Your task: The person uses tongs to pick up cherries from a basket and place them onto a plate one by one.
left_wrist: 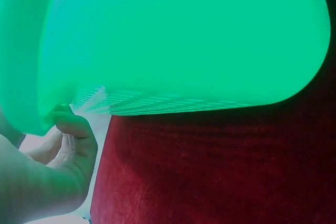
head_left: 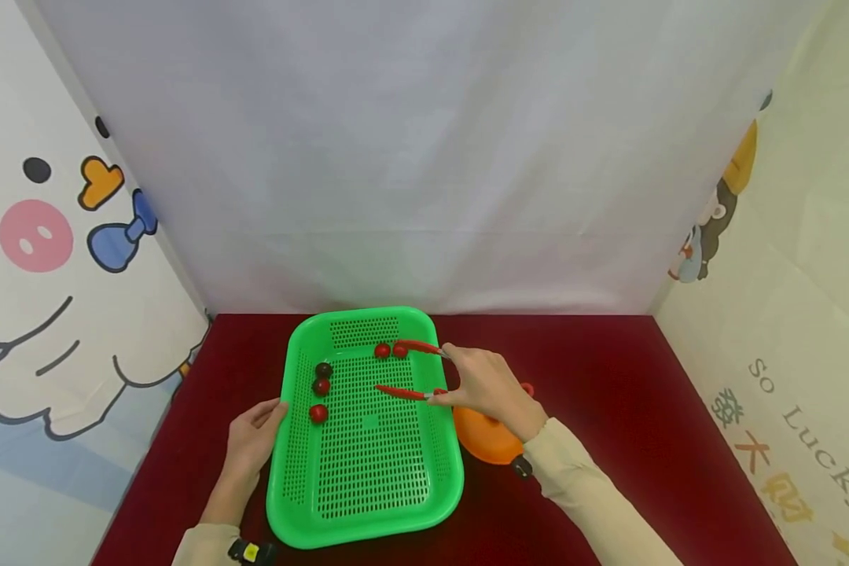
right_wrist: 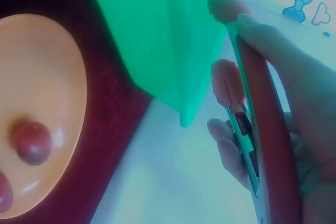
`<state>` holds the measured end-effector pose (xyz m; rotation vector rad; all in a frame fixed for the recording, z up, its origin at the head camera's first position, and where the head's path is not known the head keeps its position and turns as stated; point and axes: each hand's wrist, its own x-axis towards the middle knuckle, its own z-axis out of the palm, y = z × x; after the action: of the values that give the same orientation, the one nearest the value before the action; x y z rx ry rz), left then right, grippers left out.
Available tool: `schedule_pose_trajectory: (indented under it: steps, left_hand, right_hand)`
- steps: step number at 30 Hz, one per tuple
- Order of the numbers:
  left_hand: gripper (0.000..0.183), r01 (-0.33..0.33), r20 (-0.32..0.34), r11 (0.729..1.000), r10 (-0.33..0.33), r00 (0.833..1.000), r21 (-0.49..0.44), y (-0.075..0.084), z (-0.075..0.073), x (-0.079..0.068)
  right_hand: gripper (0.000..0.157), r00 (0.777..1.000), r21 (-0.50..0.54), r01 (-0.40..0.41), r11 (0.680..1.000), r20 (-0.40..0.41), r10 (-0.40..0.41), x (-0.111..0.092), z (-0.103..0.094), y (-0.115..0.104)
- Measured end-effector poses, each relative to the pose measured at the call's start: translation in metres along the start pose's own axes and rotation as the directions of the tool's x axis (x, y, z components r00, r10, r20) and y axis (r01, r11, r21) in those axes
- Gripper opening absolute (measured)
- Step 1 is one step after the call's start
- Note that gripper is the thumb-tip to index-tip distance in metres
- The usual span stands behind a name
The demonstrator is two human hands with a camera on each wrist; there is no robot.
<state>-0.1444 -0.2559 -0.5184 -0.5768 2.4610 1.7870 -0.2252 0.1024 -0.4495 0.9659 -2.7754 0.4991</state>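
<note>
The green perforated plastic basket [head_left: 364, 533] stood on the dark red tablecloth [head_left: 608, 393]. The left hand [head_left: 250, 439] gripped its left rim, fingers curled against the edge. The right hand [head_left: 488, 381] was closed round a pair of red-tipped tongs [head_left: 403, 393], whose arms stood spread above the basket; one tip lay beside the far-end fruits, contact undeterminable. Inside the basket, two red fruits [head_left: 382, 351] sat near the far end, and three red to dark red fruits [head_left: 318, 413] lay along the left side. An orange plate [right_wrist: 52, 61], bearing round red fruits [right_wrist: 34, 142], was just right of the basket.
</note>
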Motion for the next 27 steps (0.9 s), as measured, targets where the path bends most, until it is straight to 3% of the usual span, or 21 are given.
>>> schedule_pose_trajectory:
  steps: [6,27]
  left_hand:
    - [0.052,0.006,0.006,1.000,-0.006,1.000,-0.007,0.000,0.000,0.000]
    - [0.051,-0.009,-0.001,1.000,0.009,1.000,-0.015,-0.001,0.001,0.001]
  right_hand:
    - [0.078,0.999,-0.026,0.039,0.999,0.031,-0.039,0.007,0.001,-0.007]
    - [0.064,0.980,-0.062,0.123,0.991,0.166,-0.111,0.036,0.011,-0.043]
